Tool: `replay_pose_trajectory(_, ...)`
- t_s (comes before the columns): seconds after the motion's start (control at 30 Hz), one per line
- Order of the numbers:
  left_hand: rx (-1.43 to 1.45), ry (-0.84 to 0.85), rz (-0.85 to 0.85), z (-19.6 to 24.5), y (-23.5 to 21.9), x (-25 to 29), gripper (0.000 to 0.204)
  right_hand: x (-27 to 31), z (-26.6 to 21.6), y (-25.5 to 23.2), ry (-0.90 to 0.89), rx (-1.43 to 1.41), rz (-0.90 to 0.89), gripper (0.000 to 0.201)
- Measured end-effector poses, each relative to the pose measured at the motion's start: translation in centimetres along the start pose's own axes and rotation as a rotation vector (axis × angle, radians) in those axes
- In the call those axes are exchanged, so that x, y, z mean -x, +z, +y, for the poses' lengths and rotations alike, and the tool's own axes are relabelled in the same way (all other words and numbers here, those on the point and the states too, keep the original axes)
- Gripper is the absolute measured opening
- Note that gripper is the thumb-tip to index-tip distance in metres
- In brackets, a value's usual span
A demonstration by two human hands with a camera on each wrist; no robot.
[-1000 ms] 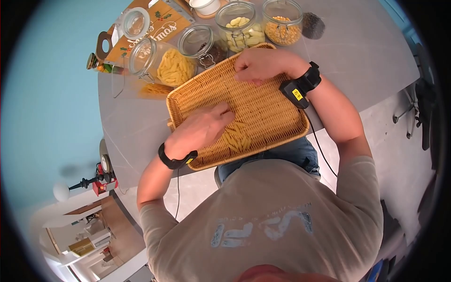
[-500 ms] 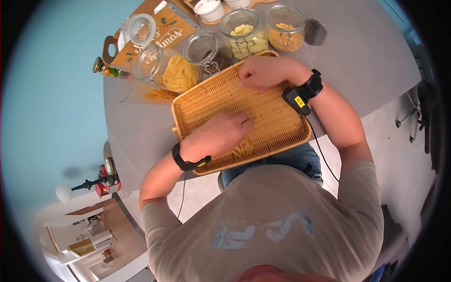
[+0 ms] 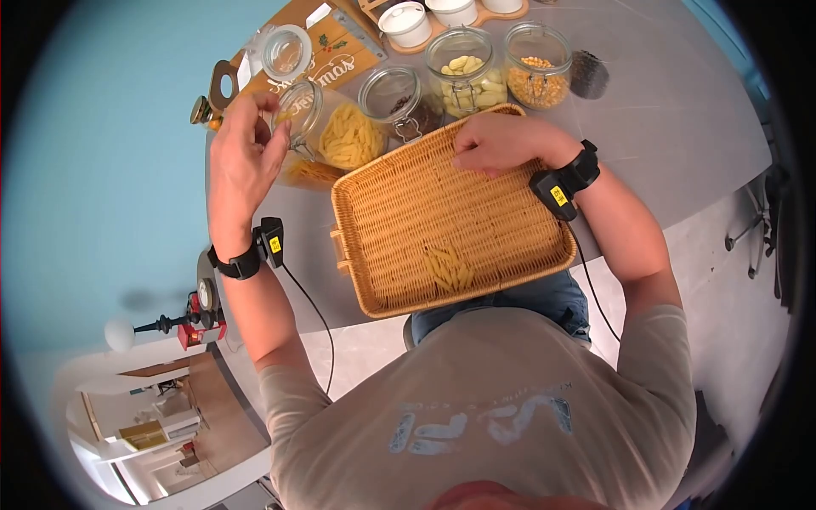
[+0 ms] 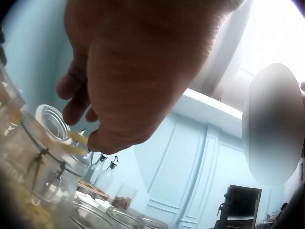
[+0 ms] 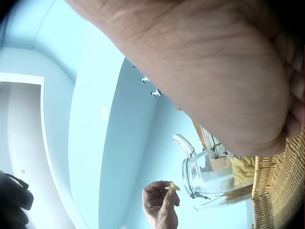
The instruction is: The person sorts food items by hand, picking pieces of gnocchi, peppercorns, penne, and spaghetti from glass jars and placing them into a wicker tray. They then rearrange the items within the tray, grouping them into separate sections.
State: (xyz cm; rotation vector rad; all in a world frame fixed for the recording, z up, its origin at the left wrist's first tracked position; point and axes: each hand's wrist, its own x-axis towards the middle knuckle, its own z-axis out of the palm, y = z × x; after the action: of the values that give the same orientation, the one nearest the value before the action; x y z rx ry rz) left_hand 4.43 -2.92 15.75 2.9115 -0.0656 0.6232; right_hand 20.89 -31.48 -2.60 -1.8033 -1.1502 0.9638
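My left hand pinches penne pasta between thumb and fingertips. It is raised beside the mouth of an open glass clip-top jar, whose lower part holds more penne. In the left wrist view, yellow penne shows at the thumb tip, close to the jar's rim. A wicker basket lies in front of me, with a small pile of penne near its front edge. Over the basket's far right corner rests my right hand, fingers loosely curled with nothing seen in them.
Behind the basket stand glass jars of dark pieces, pale pieces and yellow kernels. White lidded pots sit on a wooden stand beyond. A wooden crate is behind the penne jar; a dark textured object stands far right.
My left hand has moved from over the basket up and left to the jar's mouth, with penne in its fingers. The basket's penne pile is uncovered. My right hand stays at the corner.
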Motion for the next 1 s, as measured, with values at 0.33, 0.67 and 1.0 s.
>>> replay_pose_trajectory(0.33,0.240,0.367,-0.503,5.5,5.9,7.7,0.040,0.3,-0.3,0.1,-0.015,0.033,0.018,0.038)
replay_pose_trajectory(0.67,0.336,0.426,-0.728,6.8,11.9,9.9,0.016,-0.1,0.0,-0.3,-0.005,0.061,-0.015,0.042)
replay_pose_trajectory(1.0,0.285,0.452,-0.647,8.1,12.1,9.4,0.014,0.0,0.1,0.0,-0.031,0.084,0.009,0.040)
